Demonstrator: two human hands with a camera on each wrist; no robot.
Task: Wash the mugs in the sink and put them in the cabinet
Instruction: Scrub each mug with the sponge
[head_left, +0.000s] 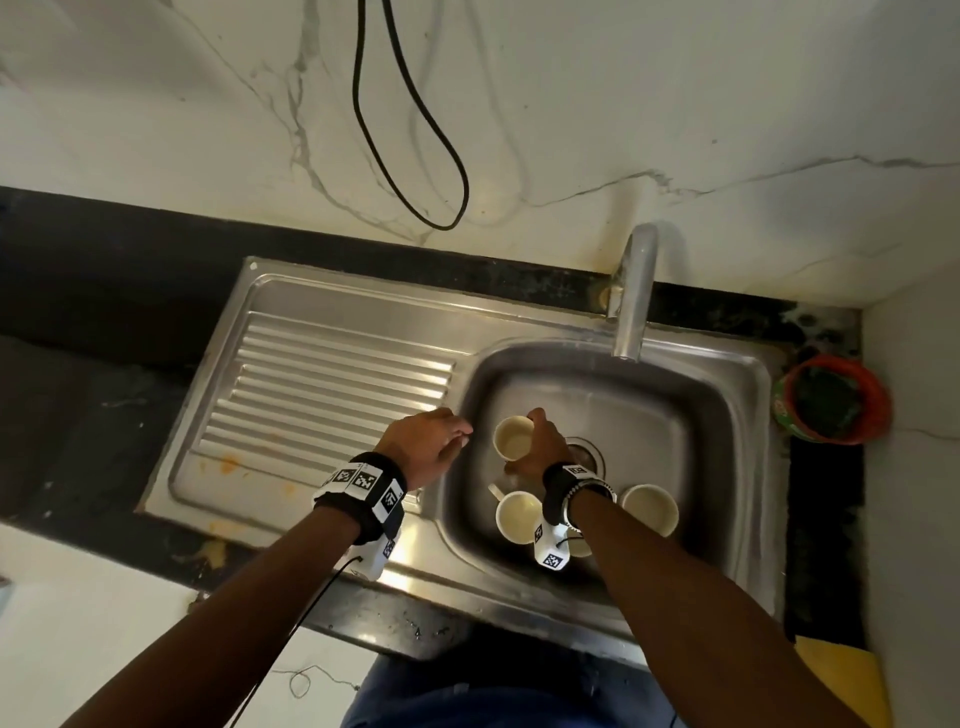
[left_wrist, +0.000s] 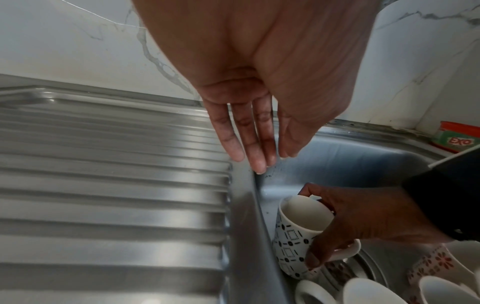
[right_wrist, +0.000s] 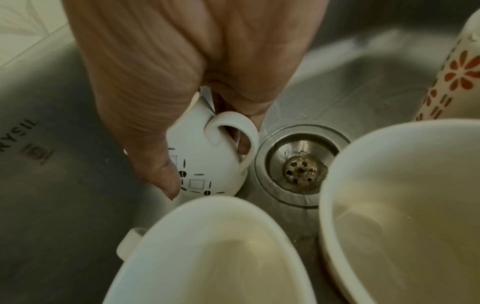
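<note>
- Fingers of the right hand curl round a mug, thumb on one side of the wall and the rest on the other, with the handle left free.
- Left hand holds nothing; its straight, close-set fingers hang over the ridge between drainboard and basin, and whether the tips touch the steel cannot be told.
- Held mug is white glazed ceramic, a straight cylinder with a looped handle, printed with black dashes, dots and dotted squares; it tilts, mouth toward the left hand, low in the basin just beside the drain.
- Other mugs stand in the near part of the sink, cream inside; one carries orange flower prints.
- Sink is brushed stainless steel with rounded corners; the drainboard is ribbed with parallel grooves, and the drain has a perforated brass-toned strainer.
- Tap, a plain metal tube, reaches over the basin.
</note>
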